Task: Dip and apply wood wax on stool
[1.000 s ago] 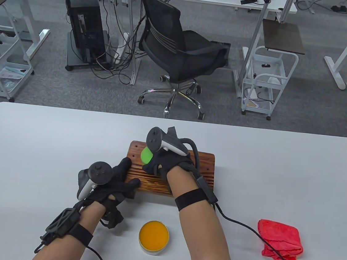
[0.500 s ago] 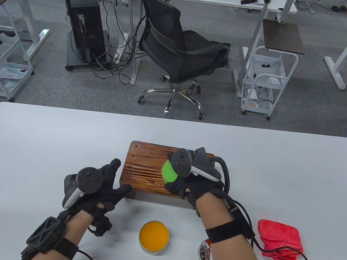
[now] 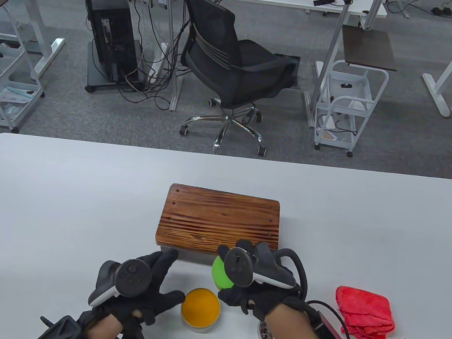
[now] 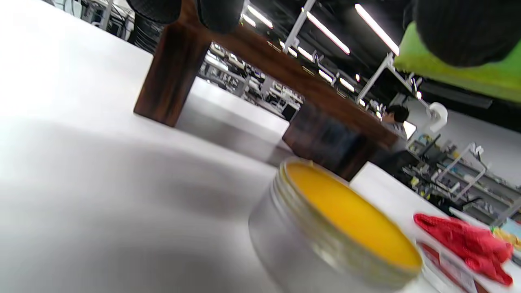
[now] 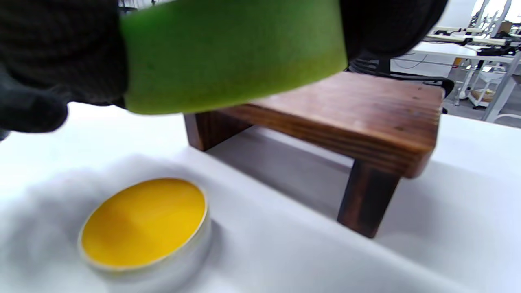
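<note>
The wax tin sits open, full of yellow wax, near the counter's front edge. The right hand grips a green sponge above its far-right rim; the left hand, fingers straight, touches the tin. The stool stands just behind.

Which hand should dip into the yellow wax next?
Probably the right hand: it grips the green sponge just above the open wax tin. The left hand holds nothing.

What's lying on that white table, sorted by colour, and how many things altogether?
Brown: 1, wooden stool
Yellow: 1, wax tin
Green: 1, sponge, held in the right hand
Red: 1, cloth
Silver: 1, tin lid
Total: 5
</note>
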Tool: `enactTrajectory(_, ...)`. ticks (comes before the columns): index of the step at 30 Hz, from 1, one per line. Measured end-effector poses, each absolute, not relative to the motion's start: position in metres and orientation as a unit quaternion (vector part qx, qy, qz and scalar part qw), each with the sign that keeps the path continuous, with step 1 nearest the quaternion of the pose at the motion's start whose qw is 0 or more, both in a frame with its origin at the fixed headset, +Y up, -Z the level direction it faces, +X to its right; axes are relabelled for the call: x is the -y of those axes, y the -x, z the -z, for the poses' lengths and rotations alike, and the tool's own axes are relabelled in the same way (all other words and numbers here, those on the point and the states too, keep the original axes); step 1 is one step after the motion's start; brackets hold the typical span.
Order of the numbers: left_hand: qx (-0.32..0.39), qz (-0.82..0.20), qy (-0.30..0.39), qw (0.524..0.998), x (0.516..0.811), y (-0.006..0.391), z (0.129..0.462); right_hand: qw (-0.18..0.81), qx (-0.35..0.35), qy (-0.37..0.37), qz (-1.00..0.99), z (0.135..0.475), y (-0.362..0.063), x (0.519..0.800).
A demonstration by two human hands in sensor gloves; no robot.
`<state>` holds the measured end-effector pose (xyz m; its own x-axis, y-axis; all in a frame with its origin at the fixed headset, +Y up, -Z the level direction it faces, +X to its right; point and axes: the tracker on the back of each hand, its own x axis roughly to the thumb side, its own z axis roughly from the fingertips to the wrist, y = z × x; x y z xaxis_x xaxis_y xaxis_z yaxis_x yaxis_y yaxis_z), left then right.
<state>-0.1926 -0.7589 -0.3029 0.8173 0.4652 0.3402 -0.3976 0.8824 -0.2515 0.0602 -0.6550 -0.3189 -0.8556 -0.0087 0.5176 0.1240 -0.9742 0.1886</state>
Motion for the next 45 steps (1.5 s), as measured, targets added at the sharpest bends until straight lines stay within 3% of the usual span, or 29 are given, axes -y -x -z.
enactTrajectory(8, 0.216, -0.188, 0.145, 0.947, 0.789, 0.184, 0.302, 0.046, 0.137, 0.303, 0.942, 0.303, -0.043, 0.686)
enactTrajectory(21, 0.229, -0.151, 0.215, 0.937, 0.815, 0.173, 0.304, 0.064, 0.183, 0.311, 0.931, 0.306, -0.028, 0.721)
enactTrajectory(45, 0.223, -0.141, 0.245, 0.933, 0.831, 0.165, 0.308, 0.099, 0.201, 0.312, 0.923, 0.307, -0.005, 0.741)
